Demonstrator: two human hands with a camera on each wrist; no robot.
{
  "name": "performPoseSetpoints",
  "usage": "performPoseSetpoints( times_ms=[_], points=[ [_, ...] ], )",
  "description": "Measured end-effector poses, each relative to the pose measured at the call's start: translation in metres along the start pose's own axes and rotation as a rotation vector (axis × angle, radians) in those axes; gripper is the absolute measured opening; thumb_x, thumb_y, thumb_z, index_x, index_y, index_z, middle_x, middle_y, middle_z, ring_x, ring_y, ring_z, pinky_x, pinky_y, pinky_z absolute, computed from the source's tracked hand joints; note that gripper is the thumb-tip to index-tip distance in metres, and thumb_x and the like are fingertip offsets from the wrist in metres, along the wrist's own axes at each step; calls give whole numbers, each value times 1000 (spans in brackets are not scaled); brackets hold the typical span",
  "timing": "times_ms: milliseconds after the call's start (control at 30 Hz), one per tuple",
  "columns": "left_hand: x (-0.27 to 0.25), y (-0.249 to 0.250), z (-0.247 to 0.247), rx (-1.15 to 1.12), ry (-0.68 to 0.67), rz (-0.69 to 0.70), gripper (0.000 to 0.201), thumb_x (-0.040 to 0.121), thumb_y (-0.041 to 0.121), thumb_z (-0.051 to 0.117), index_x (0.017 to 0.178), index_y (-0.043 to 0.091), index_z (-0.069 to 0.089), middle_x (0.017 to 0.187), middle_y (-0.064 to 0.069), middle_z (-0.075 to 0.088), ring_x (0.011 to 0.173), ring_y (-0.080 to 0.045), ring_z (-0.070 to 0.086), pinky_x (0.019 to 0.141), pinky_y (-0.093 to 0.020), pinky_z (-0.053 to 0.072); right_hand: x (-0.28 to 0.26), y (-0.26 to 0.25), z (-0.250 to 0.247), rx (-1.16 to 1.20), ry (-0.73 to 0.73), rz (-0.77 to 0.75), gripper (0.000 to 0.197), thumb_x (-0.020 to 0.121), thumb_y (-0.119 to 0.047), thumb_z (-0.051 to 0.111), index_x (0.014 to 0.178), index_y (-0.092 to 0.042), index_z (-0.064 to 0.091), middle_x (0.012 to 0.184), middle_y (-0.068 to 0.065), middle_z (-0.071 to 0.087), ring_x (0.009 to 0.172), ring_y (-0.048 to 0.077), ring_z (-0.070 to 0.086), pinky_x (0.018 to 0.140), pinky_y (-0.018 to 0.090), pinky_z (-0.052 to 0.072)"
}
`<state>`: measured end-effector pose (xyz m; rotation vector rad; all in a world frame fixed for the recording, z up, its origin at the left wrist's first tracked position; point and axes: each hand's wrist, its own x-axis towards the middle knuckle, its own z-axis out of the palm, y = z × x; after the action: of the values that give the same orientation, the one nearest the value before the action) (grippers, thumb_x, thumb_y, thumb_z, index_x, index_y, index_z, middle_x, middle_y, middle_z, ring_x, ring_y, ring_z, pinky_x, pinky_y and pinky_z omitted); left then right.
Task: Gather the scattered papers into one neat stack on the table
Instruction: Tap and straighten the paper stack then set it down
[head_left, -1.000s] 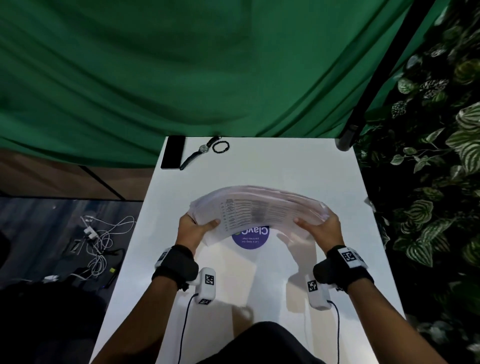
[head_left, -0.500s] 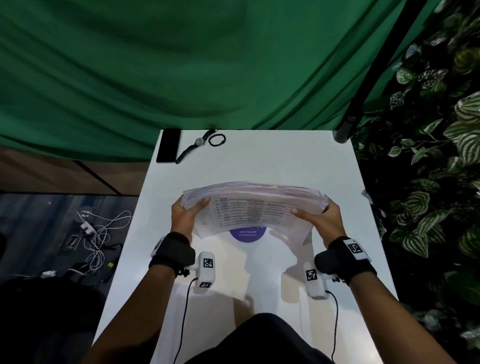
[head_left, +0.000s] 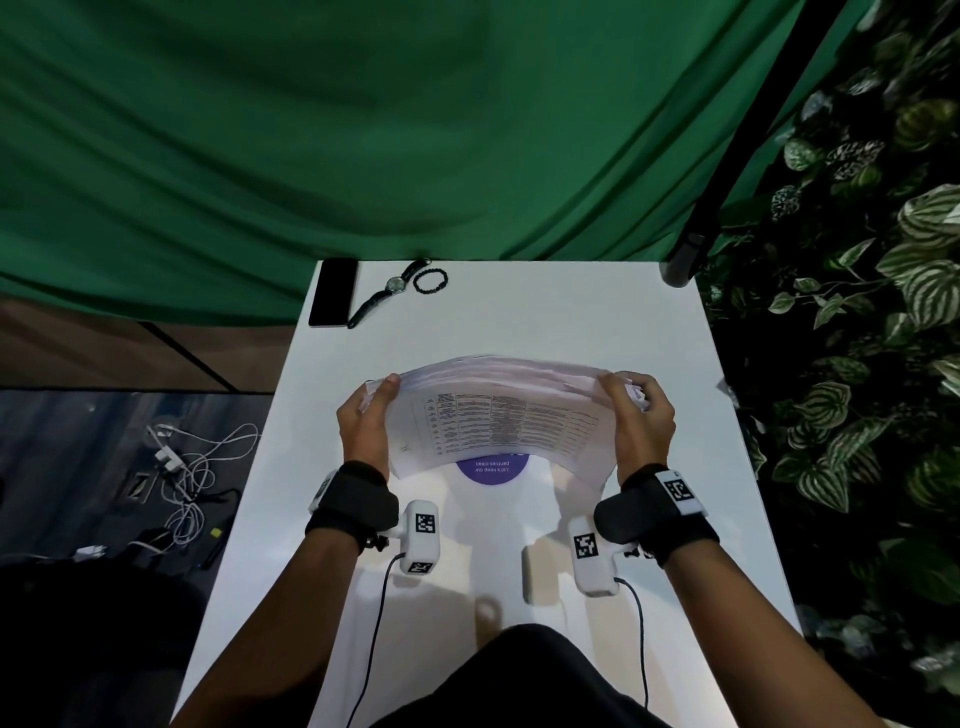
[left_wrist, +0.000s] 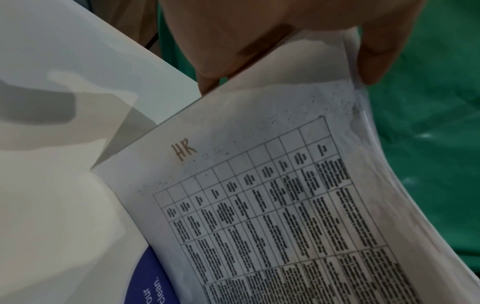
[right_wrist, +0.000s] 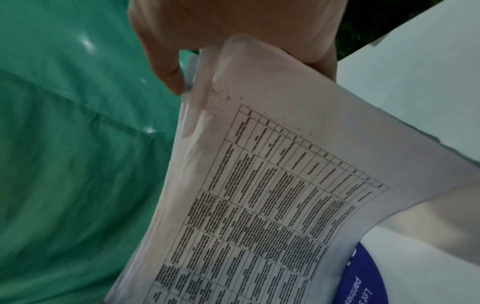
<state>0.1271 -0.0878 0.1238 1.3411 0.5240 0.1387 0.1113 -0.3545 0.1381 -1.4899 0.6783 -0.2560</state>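
Stack of papers (head_left: 498, 410) has tipped up since a second ago: it was bowed low over the tabletop (head_left: 519, 322), now it stands more on its long edge, printed table facing the person, top edge arched. Both hands have slid from under the front edge to the two short ends.

Left hand (head_left: 363, 421) grips the left end, thumb on the near face, fingers (left_wrist: 376, 51) wrapped round the back; in the left wrist view a handwritten "HR" sits above the printed grid. Right hand (head_left: 641, 415) grips the right end the same way, fingers (right_wrist: 166, 67) curled over the far edge. Both sets of fingers are clamped on the stack.

Sheet edges look roughly flush but fan a little at the right end. Whether the bottom edge touches the tabletop, can't tell. A purple round sticker (head_left: 491, 470) on the tabletop shows just below the stack.

Far left corner of the tabletop: black phone (head_left: 332, 293), wristwatch (head_left: 389, 293), bead bracelet (head_left: 430, 282), well apart from the stack. Green curtain (head_left: 363, 130) behind, leafy plants (head_left: 872, 338) to the right, white cables (head_left: 192, 467) on the floor at left.
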Motion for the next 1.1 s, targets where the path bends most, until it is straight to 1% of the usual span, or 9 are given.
performPoseSetpoints(
  times_ms=[100,267,400,567,667,733,867,967,1100],
  points=[
    [0,-1,2,16,8,5,13,87,22,66,77,14,63,57,12,62,53,-5,59,56,-17,46,-2,-2,4,-5,13,8,32,68,-44,81,82,-20,66,78,-12,64,66,0,61,59,13,47],
    [3,-1,1,27,50,6,37,85,34,67,63,13,45,54,7,45,49,-9,46,53,-19,38,-1,2,4,-51,97,-22,11,74,-28,67,72,-19,61,69,-7,57,70,20,52,59,24,42],
    [4,2,3,30,39,26,48,86,22,65,48,21,37,45,12,35,45,-9,36,53,-21,29,2,-3,7,-38,83,44,37,68,-54,76,64,-20,61,71,-8,59,69,12,54,65,22,44],
    [6,1,5,91,34,24,34,83,31,70,57,20,51,48,13,52,47,-5,48,55,-19,39,6,1,6,-73,101,10,18,74,-31,73,79,-15,69,79,-5,64,78,16,59,64,21,43],
    [10,-1,2,83,34,2,34,84,32,70,59,19,51,49,14,53,48,-5,50,58,-22,41,7,9,-3,-5,53,-3,26,75,-44,73,82,-20,67,87,-3,67,81,13,60,71,18,47],
    [12,-3,-1,81,22,-26,28,86,33,67,64,20,57,53,14,58,51,-5,54,61,-24,44,9,15,-9,72,-61,2,34,71,-51,75,88,-24,67,93,-2,69,87,14,65,80,27,49],
    [12,-4,0,57,2,-47,22,88,28,64,68,19,60,58,10,62,55,-7,59,59,-22,45,8,24,-16,61,-166,-13,50,62,-56,80,97,-23,67,100,2,69,95,20,65,81,33,51],
    [15,-1,3,18,23,-1,33,83,27,68,58,18,48,56,5,50,54,-13,50,57,-21,40,10,18,-9,28,-74,-43,28,69,-41,80,83,-20,69,88,-5,68,85,12,64,77,24,48],
    [16,2,7,32,71,15,33,81,22,71,55,17,52,54,3,51,52,-14,51,59,-21,41,14,15,0,-23,24,-40,16,71,-33,76,78,-21,68,84,-7,70,85,12,65,78,28,49]
  ],
)
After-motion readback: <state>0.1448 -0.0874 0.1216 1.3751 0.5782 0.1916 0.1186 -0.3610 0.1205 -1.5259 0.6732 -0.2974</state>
